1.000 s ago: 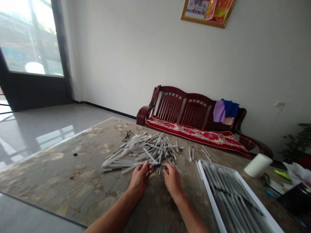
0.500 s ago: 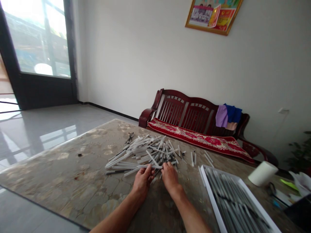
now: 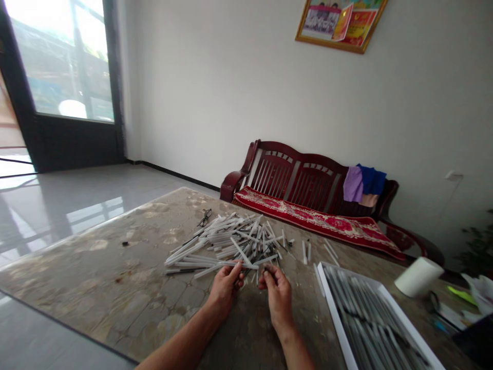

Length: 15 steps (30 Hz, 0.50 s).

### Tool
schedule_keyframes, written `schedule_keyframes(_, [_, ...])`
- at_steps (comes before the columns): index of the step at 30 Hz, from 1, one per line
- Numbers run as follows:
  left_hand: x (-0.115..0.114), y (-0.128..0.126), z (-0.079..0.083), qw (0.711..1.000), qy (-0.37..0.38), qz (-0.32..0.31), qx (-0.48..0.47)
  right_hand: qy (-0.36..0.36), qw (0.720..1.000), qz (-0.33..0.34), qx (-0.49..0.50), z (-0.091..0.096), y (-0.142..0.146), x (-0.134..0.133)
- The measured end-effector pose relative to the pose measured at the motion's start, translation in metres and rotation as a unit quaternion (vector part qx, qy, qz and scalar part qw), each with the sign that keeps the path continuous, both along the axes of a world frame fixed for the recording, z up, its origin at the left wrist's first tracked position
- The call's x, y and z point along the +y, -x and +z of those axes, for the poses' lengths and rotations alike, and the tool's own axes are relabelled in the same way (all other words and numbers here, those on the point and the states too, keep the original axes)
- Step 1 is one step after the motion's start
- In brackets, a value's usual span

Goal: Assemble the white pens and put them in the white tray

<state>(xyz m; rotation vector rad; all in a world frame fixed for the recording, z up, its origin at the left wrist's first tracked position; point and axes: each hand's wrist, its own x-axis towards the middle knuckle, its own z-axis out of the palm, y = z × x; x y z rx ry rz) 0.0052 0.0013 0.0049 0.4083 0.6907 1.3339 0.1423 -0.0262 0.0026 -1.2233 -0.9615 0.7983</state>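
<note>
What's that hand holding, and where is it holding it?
The left hand pinches a thin white pen tube in its fingers, near the tube's middle. The right hand's fingers are pinched together, but I can't tell if they hold anything.

place: home living room | evidence: wooden settee [image 3: 277,172], framed poster [image 3: 341,25]

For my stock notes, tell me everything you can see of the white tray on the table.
The white tray is shallow and rectangular with a plain raised rim; card or plastic cannot be told. It sits flat on the mottled tabletop at the right, its near end cut off by the view. Long thin grey-and-white pens fill it, lying side by side along its length.
</note>
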Motion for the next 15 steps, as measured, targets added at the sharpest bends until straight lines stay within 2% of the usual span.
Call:
schedule_keyframes(6, [0.0011, -0.0008, -0.0038, 1.000, -0.006, -0.013, 0.000, -0.004, 0.995, 0.028, 0.091, 0.0018, 0.0035, -0.0039])
schedule_keyframes(15, [-0.0001, 0.0003, -0.0029, 1.000, 0.012, -0.017, -0.003, 0.000, 0.993, 0.013, 0.121, 0.0016, 0.0073, -0.0045])
